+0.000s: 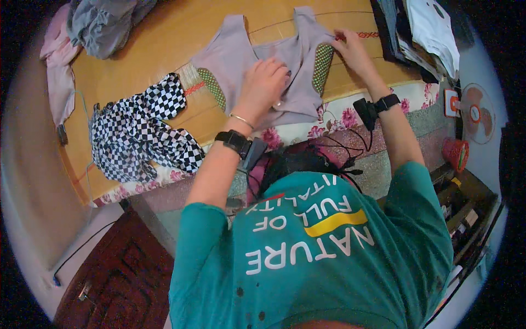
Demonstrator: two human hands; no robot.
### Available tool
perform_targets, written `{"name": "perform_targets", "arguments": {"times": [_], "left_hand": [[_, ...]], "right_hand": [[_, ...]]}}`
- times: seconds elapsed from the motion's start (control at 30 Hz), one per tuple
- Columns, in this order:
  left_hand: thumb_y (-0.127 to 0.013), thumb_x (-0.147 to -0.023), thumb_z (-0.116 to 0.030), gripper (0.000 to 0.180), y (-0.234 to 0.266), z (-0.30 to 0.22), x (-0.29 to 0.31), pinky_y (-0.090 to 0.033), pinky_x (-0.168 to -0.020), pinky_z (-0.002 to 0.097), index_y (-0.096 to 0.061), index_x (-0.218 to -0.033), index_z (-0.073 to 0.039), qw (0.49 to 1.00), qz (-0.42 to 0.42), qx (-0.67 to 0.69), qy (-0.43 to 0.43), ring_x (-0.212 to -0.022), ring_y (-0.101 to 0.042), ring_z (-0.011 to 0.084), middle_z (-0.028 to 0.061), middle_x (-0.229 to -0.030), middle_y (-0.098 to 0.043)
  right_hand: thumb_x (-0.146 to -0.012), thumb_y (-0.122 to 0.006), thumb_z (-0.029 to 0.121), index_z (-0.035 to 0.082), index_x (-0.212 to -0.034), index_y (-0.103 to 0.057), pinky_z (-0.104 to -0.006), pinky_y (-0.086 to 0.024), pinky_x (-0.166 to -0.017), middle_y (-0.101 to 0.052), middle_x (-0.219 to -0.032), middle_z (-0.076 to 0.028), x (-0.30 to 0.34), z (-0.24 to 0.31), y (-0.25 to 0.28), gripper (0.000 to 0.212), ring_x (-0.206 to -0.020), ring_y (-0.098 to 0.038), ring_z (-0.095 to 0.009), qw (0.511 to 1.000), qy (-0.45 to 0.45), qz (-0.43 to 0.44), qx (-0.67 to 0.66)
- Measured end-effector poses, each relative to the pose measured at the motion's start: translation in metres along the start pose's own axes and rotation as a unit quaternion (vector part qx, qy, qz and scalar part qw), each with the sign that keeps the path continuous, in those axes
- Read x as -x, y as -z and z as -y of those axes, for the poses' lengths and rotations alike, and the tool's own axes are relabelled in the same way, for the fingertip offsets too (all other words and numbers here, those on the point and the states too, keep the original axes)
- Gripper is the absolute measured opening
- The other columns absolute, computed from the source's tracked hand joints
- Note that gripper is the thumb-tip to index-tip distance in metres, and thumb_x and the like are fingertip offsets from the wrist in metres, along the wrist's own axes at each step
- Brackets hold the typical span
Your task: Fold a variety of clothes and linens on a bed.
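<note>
A mauve-grey sleeveless top (pixel 274 49) lies spread on a tan mat (pixel 137 49), its straps pointing away from me. Green dotted patches (pixel 323 67) show along both of its sides. My left hand (pixel 264 82) rests on the middle of the top, fingers lying over the fabric. At the top's right edge, near the strap, my right hand (pixel 350 50) pinches the cloth between thumb and fingers. Left of the top is a crumpled black-and-white checked garment (pixel 139 131).
Grey cloth (pixel 104 27) and a pink garment (pixel 60 66) lie at the far left. Folded clothes (pixel 419 38) are stacked at the far right. A white and orange fan (pixel 476 112) and a red basket (pixel 456 153) stand beyond the right edge. Dark cables (pixel 348 145) hang near the floral border.
</note>
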State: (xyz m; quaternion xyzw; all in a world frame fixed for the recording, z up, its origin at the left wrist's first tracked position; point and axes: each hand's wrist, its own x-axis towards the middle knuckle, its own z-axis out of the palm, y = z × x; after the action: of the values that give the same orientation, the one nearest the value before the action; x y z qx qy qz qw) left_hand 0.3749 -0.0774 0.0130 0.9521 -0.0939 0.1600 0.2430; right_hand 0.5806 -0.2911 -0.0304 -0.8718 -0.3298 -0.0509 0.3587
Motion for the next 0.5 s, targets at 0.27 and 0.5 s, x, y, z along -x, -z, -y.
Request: {"name": "perform_targets", "arguments": {"times": [0.27, 0.5], "left_hand": [[-0.065, -0.077, -0.030, 0.032, -0.021, 0.011, 0.014, -0.022, -0.103, 0.0538, -0.058, -0.100, -0.008, 0.998, -0.008, -0.001, 0.065, -0.121, -0.041, 0.0335, 0.0124, -0.123, -0.050], [-0.063, -0.079, -0.020, 0.015, -0.035, 0.021, 0.022, -0.024, -0.103, 0.0523, -0.055, -0.082, -0.008, 0.988, -0.092, -0.007, 0.128, -0.119, -0.041, 0.0313, 0.0095, -0.115, -0.053]], "right_hand": [[-0.082, -0.065, 0.015, -0.003, -0.097, -0.055, -0.0245, -0.044, -0.066, -0.058, -0.085, -0.003, -0.009, -0.003, 0.008, 0.025, -0.075, -0.053, -0.011, 0.944, -0.164, 0.218, -0.187], [-0.081, -0.061, 0.011, 0.000, -0.101, -0.055, -0.0270, -0.045, -0.069, -0.060, -0.085, -0.008, 0.002, -0.001, 0.047, 0.024, -0.078, -0.056, -0.014, 0.969, -0.140, 0.186, -0.083]]}}
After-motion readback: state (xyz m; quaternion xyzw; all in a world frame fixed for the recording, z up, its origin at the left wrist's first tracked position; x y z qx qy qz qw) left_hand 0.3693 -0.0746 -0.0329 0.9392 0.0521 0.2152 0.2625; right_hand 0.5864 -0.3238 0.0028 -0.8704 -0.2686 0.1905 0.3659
